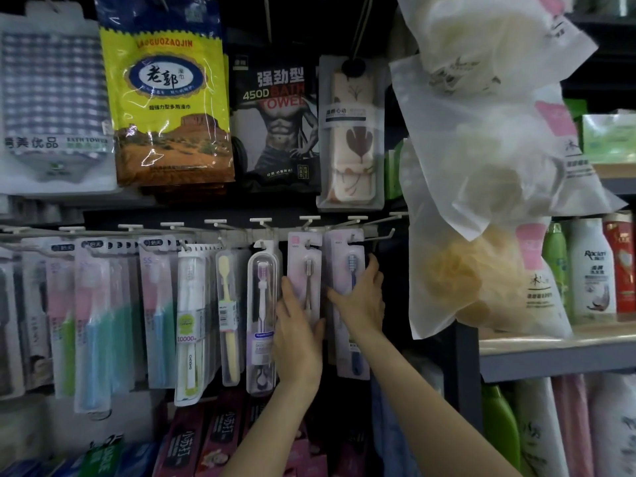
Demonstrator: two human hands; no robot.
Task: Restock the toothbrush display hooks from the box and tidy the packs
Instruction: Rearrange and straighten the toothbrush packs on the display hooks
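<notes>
— Left hand [298, 333]?
— Flat against the pink pack [305, 270], fingers straight and together, thumb up its left edge.
— Right hand [361, 297]?
— Wrapped round the lilac pack [346, 266], fingers curled past its right edge, thumb across the front.
— Packs?
— Hanging side by side on the hooks [308, 222].

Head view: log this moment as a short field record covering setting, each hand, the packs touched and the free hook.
setting: shop display of hanging toothbrush packs below hanging towel packs
left hand: fingers straight, against the pale pink pack
right hand: grips the lilac pack with a blue brush
both packs: hanging on hooks, side by side
empty hook: right of the lilac pack
box: not in view
</notes>
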